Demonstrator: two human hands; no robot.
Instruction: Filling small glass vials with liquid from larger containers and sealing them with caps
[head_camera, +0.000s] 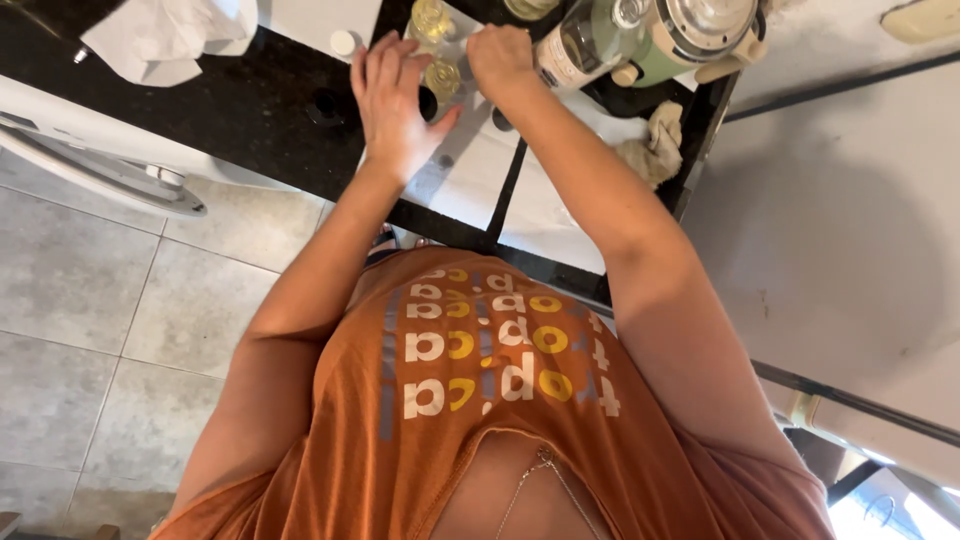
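Black counter (250, 110): left hand (392, 100) fingers spread, over small glass jars (436, 50); right hand (500, 58) curled shut beside them, grip unclear. Green blender (650, 35) right of it; white cloth (165, 35) far left.

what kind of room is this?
Most likely a home kitchen. A black stone-like countertop carries a pale green countertop appliance with a glass bowl, small glass jars and a crumpled cloth. The left hand and right hand work at the jars. The floor is grey tile.

Head camera, steep downward look, close over counter (250, 110).
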